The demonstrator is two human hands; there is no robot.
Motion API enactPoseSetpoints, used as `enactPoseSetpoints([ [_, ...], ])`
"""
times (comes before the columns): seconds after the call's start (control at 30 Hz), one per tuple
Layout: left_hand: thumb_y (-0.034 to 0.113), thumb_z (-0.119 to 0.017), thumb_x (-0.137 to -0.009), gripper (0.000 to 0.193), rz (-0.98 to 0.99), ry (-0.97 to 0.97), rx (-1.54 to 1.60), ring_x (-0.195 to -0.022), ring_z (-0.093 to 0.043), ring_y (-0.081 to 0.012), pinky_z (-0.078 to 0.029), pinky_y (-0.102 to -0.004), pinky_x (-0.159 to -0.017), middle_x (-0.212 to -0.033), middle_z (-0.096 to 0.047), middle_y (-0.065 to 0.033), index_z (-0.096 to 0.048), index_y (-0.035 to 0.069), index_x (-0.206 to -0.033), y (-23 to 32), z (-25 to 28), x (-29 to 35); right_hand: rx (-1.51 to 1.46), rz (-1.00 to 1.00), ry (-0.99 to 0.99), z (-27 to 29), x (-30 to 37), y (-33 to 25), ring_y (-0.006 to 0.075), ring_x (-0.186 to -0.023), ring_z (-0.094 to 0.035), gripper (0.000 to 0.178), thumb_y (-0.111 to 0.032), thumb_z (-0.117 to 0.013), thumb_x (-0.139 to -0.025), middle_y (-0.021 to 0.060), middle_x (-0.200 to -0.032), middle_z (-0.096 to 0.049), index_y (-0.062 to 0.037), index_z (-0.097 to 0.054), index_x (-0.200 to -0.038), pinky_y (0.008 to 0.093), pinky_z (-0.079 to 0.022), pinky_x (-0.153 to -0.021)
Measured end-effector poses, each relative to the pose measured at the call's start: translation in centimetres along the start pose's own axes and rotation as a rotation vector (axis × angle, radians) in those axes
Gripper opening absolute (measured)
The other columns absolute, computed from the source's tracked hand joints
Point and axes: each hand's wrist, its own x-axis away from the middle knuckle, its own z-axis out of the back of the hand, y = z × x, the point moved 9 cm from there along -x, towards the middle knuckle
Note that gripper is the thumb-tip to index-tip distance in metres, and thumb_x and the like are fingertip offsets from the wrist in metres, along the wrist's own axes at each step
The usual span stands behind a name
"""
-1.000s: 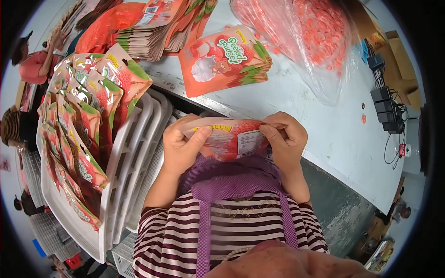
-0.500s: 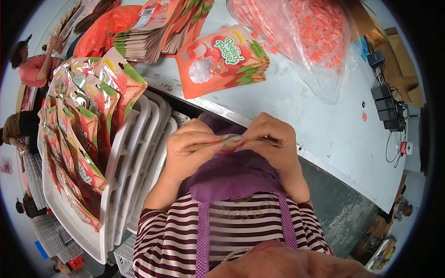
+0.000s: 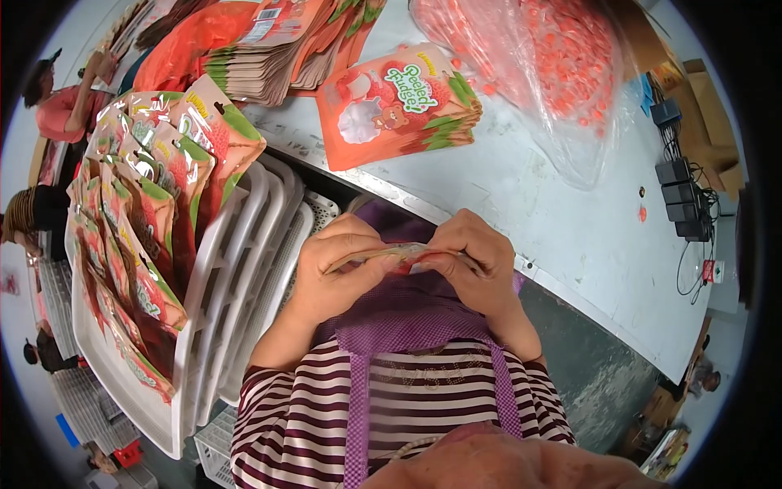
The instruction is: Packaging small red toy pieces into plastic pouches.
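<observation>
My left hand (image 3: 336,267) and my right hand (image 3: 476,262) are together in front of the purple apron, both closed on a snack pouch (image 3: 406,254). The pouch is seen almost edge-on, its edge pinched between thumbs and fingers on each side. Red and clear parts of it show between the hands; fingers hide most of the rest. Beyond the hands, flat red and green pouches (image 3: 366,122) lie in a neat pile on the table. At my left, plumper pouches (image 3: 151,244) of the same print stand in rows in a white plastic tray (image 3: 130,411).
More trays (image 3: 273,204) are stacked under the top one, beside the white table's (image 3: 562,220) edge. Farther back are bundled pouches (image 3: 261,73) and a big clear bag of red-wrapped pieces (image 3: 554,73). Black power adapters (image 3: 684,200) with cables sit at the right. Other people work at far left.
The gap between my hands has narrowed, and more of the pouch's edge shows between them. My left thumb now presses nearer its middle. The whole view has shifted slightly.
</observation>
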Motion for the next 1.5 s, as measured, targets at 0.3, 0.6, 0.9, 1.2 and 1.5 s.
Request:
enactPoseSetpoints([
  [0.3, 0.001, -0.076, -0.064, 0.025, -0.184, -0.029, -0.074, -0.068, -0.055, -0.0186, -0.044, -0.0282, -0.063, -0.076, -0.06, -0.0053, -0.067, 0.002, -0.087, 2.0, -0.6, 0.1, -0.008, 0.027, -0.009, -0.1, -0.2, -0.9, 0.0152, -0.069, -0.053, 0.021, -0.002, -0.076, -0.065, 0.0056, -0.076, -0.058, -0.0009, -0.065, -0.083, 0.0245, -0.041, -0.059],
  [0.6, -0.002, -0.073, -0.065, 0.017, -0.127, 0.042, -0.07, -0.067, -0.055, -0.0199, -0.042, -0.0294, -0.062, -0.073, -0.06, -0.0084, -0.066, -0.003, -0.08, 1.6, 0.1, 0.3, 0.003, 0.021, 0.003, 0.7, 0.0, -0.8, 0.0169, -0.068, -0.057, 0.016, 0.001, -0.073, -0.068, 0.0079, -0.076, -0.061, -0.0002, -0.065, -0.082, 0.0249, -0.045, -0.058],
  [0.9, 0.002, -0.072, -0.069, 0.016, -0.039, 0.018, -0.061, -0.068, -0.056, -0.0176, -0.043, -0.0284, -0.061, -0.074, -0.062, -0.0067, -0.068, 0.0, -0.084, 0.8, 0.7, 0.4, 0.182, 0.059, 0.106, 2.0, 1.0, -1.1, 0.0195, -0.067, -0.06, 0.016, 0.008, -0.066, -0.068, 0.0108, -0.076, -0.062, 0.0011, -0.063, -0.082, 0.0256, -0.046, -0.06],
  [1.2, 0.005, -0.071, -0.074, 0.013, 0.108, 0.161, 0.086, -0.069, -0.057, -0.0184, -0.044, -0.0268, -0.061, -0.076, -0.059, -0.0076, -0.068, -0.001, -0.085, -0.7, 3.0, 2.1, 0.094, -0.09, 0.162, 2.7, 1.0, 0.5, 0.0186, -0.063, -0.057, 0.016, 0.006, -0.068, -0.068, 0.0092, -0.072, -0.061, -0.0004, -0.064, -0.082, 0.0253, -0.044, -0.057],
  [1.5, 0.013, -0.074, -0.075, 0.05, 0.076, -0.093, 0.158, -0.104, -0.057, -0.024, -0.045, -0.0332, -0.087, -0.114, -0.059, -0.0157, -0.055, -0.002, -0.118, -0.4, 2.5, 2.6, -0.017, 0.118, 0.195, 2.0, 0.2, -2.6, 0.0189, -0.061, -0.055, 0.012, -0.009, -0.065, -0.079, 0.0105, -0.069, -0.06, 0.0009, -0.059, -0.077, 0.0267, -0.043, -0.056],
])
